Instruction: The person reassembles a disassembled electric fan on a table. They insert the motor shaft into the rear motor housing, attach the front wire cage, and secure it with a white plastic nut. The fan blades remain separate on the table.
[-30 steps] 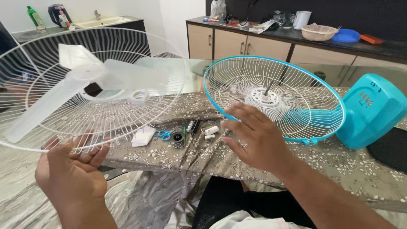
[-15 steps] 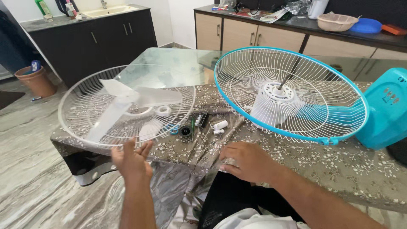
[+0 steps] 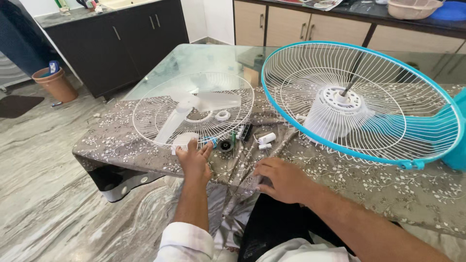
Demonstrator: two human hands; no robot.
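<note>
A white wire fan guard (image 3: 150,114) lies flat on the table with a clear fan blade (image 3: 194,104) and a white ring (image 3: 223,115) inside it. My left hand (image 3: 194,160) holds the guard's near rim. My right hand (image 3: 281,178) rests palm down on the patterned cloth (image 3: 349,179) at the table's front edge, holding nothing. To the right, the rear guard with a blue rim (image 3: 361,99) stands tilted on the white motor housing (image 3: 335,114) of a blue fan.
Small parts lie between the guards: a black round nut (image 3: 225,144), a dark strip (image 3: 245,131) and white plugs (image 3: 266,139). The table top beyond is glass (image 3: 204,58). A brown bin (image 3: 55,82) and dark cabinets (image 3: 116,43) stand at the left.
My left hand has lowered the white guard with the blade from mid-air onto the table. My right hand dropped from the air to the table's edge.
</note>
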